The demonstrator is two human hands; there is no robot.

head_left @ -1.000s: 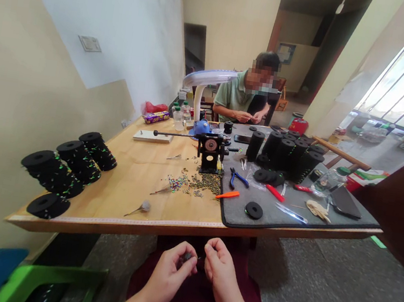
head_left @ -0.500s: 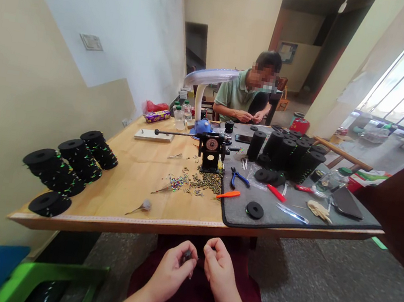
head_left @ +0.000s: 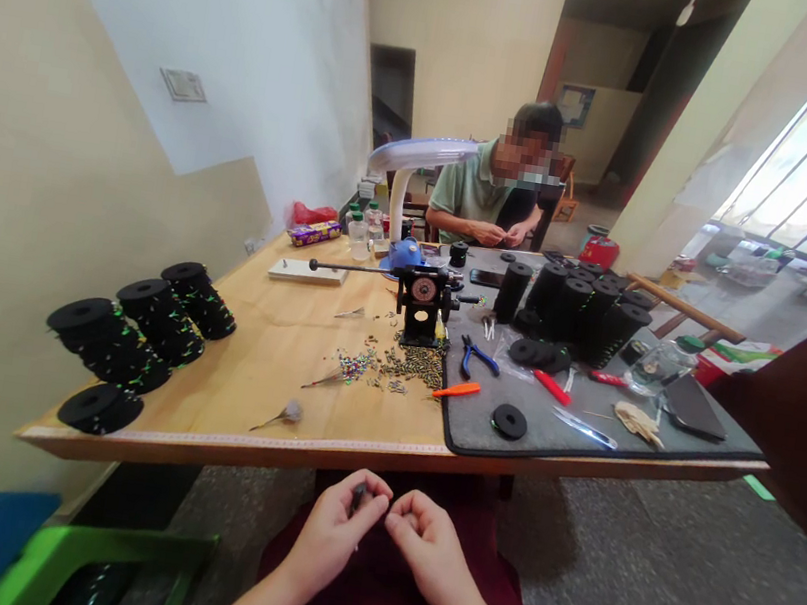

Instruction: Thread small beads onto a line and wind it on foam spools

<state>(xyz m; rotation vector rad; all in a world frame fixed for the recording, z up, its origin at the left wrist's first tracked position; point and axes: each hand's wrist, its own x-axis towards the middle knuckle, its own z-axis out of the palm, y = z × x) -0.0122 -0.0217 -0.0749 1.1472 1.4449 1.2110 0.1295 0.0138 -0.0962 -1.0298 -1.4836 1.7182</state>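
Note:
Both my hands are in my lap, below the front edge of the wooden table (head_left: 268,343). My left hand (head_left: 337,533) is closed in a pinch on a small dark piece (head_left: 359,494) held between thumb and fingers. My right hand (head_left: 426,547) is curled shut right beside it, fingertips almost touching the left; what it pinches is too small to make out. On the table ahead lie scattered small beads (head_left: 394,367) and a black hand-crank winder (head_left: 419,305).
Black spools (head_left: 143,319) sit at the table's left. A grey mat (head_left: 584,411) holds more black spools (head_left: 570,307), pliers (head_left: 475,357), an orange tool (head_left: 457,389) and a black disc (head_left: 509,420). Another person (head_left: 491,194) works at the far end beside a lamp (head_left: 414,158).
My hands have shifted slightly left and come closer together. The dark piece in my left hand now points up between thumb and fingers.

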